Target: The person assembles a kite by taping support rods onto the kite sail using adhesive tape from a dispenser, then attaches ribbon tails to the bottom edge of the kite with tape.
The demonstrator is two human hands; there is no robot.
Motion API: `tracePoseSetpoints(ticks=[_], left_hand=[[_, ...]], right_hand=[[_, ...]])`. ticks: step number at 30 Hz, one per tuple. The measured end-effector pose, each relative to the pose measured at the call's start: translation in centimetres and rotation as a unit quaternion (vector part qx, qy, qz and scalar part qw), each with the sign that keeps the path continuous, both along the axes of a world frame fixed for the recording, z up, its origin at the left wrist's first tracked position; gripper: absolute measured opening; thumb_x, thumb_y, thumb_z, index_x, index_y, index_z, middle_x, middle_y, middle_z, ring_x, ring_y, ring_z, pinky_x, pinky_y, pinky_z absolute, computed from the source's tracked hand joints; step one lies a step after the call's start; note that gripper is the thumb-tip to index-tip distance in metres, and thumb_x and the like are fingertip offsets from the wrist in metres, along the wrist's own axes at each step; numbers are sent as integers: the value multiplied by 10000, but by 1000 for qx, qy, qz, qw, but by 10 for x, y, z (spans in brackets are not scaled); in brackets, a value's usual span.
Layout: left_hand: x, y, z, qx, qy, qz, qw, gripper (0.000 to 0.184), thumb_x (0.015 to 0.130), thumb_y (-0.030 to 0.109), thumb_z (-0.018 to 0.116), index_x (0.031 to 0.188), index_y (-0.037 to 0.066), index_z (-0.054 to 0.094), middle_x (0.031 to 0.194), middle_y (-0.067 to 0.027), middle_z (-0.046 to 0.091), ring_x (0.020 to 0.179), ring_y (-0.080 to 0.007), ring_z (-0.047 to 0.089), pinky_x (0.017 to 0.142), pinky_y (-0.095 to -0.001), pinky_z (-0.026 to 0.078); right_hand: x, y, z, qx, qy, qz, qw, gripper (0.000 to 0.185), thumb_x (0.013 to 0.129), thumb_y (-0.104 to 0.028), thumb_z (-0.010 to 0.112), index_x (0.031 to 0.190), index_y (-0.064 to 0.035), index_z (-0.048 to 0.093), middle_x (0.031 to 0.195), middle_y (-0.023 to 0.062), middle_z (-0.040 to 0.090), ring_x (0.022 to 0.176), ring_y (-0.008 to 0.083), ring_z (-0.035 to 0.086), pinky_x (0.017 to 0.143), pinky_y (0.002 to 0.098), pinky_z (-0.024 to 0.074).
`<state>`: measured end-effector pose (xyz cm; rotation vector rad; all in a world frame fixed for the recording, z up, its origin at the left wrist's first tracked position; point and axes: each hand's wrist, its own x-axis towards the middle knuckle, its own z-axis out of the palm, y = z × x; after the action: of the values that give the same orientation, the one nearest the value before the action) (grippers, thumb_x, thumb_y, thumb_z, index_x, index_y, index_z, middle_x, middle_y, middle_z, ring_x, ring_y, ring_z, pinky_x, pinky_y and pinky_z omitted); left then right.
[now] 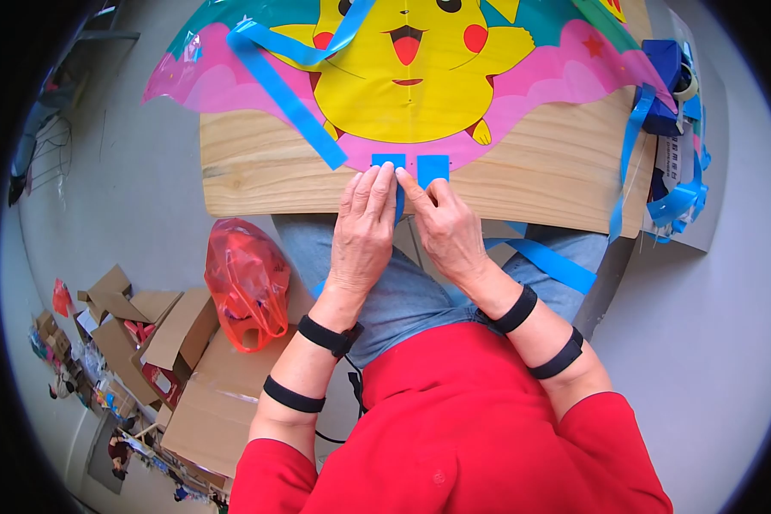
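A printed sheet (407, 94) with a yellow cartoon figure on pink and teal lies over the wooden table (257, 184). At its lower edge are two blue strips. My left hand (367, 223) rests flat with extended fingers on the left blue strip (389, 160), whose tail hangs below the fingertips. Beside it, my right hand (444, 227) has its index fingertip near that strip, its other fingers curled; whether it pinches anything is hidden. The right blue strip (433, 169) lies just above its knuckles. A longer blue ribbon (287, 98) crosses the sheet's left part.
At the table's right edge are a dark blue box (662, 64), a tape roll (687, 83) and tangled blue ribbon (677, 206). More ribbon (552, 264) lies across my lap. A red plastic bag (244, 278) and cardboard boxes (218, 385) stand at the lower left.
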<state>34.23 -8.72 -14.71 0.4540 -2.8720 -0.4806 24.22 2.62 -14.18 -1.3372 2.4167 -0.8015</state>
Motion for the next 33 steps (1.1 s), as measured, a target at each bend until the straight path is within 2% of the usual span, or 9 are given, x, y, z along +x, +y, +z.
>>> tracePoseSetpoints(ticks=[26,29,33], left_hand=[[2,0,-1,10,3,-1,1000,450,818,22,598,1264,-34,572,1366,-97,518,1275,-265,488,1098,-408,371],[2,-1,-1,-5,-18,-11,1000,459,840,65,552,1287,-41,549,1380,-106,497,1295,-239,464,1137,-406,319],[2,-2,-2,-19,-20,-7,1000,448,844,81,562,1282,-18,563,1367,-91,515,1271,-220,489,1128,-423,317]], right_hand=[[-1,-1,-1,7,-1,-3,1000,481,812,-18,589,1289,-74,578,820,104,469,728,263,568,608,377,515],[-1,-1,-2,1,-1,-6,1000,477,807,-16,589,1281,-70,583,824,107,475,735,266,572,619,377,519],[-1,-1,-6,-14,-8,-12,1000,516,804,8,599,1308,-100,574,823,109,475,688,268,568,591,384,505]])
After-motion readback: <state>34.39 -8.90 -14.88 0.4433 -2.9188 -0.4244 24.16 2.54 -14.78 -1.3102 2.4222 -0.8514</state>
